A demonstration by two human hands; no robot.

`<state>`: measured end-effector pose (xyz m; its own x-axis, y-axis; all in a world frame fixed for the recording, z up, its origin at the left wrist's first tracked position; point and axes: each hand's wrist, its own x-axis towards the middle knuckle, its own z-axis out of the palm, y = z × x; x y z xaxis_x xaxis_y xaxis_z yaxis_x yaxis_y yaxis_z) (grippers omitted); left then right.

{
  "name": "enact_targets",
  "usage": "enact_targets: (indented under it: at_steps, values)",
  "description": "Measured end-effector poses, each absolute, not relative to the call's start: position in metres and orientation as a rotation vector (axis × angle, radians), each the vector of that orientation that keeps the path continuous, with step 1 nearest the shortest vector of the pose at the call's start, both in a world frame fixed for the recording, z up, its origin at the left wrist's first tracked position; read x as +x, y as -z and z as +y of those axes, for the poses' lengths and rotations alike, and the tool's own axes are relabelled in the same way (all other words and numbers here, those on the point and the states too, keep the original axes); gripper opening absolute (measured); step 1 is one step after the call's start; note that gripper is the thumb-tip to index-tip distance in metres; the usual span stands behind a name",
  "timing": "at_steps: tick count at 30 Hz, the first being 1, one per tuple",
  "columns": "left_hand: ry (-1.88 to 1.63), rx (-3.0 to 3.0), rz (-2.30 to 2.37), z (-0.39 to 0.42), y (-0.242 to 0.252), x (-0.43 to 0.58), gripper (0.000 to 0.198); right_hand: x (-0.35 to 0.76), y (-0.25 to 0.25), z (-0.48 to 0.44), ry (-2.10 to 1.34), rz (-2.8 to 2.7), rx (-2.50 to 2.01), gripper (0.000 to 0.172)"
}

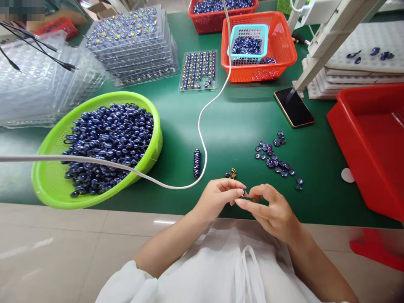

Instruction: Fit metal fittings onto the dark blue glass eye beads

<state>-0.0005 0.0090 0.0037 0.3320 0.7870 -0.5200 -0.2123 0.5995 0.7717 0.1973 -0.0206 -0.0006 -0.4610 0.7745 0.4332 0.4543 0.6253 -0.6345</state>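
Dark piece (242,192) pinched by left hand (217,195), right hand (274,211) spread beside; slack grip might drop it onto desk (227,139) below.

Discs (274,163) look glossy, the green basket (154,149) plastic.

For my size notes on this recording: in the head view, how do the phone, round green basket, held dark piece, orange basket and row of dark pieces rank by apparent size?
1. Round green basket
2. Orange basket
3. Phone
4. Row of dark pieces
5. Held dark piece, partly hidden
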Motion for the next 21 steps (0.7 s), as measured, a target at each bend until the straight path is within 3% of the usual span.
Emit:
enact_targets:
  at_steps: [4,8,16,21]
  values:
    - [-0.684,0.632,1.022,0.012,-0.005,-0.001,0.023,0.197,0.000,-0.020,-0.309,-2.294,-0.968,0.035]
    - [-0.668,0.666,0.988,0.012,-0.007,-0.001,0.021,0.197,0.005,-0.022,-0.307,-2.302,-1.011,0.027]
    - [-0.802,0.720,1.035,0.006,-0.017,0.000,0.022,0.203,0.009,-0.026,-0.517,-2.071,-0.995,0.043]
    - [-0.800,0.750,1.022,0.007,-0.021,0.001,0.023,0.204,0.003,-0.025,-0.427,-2.166,-0.974,0.049]
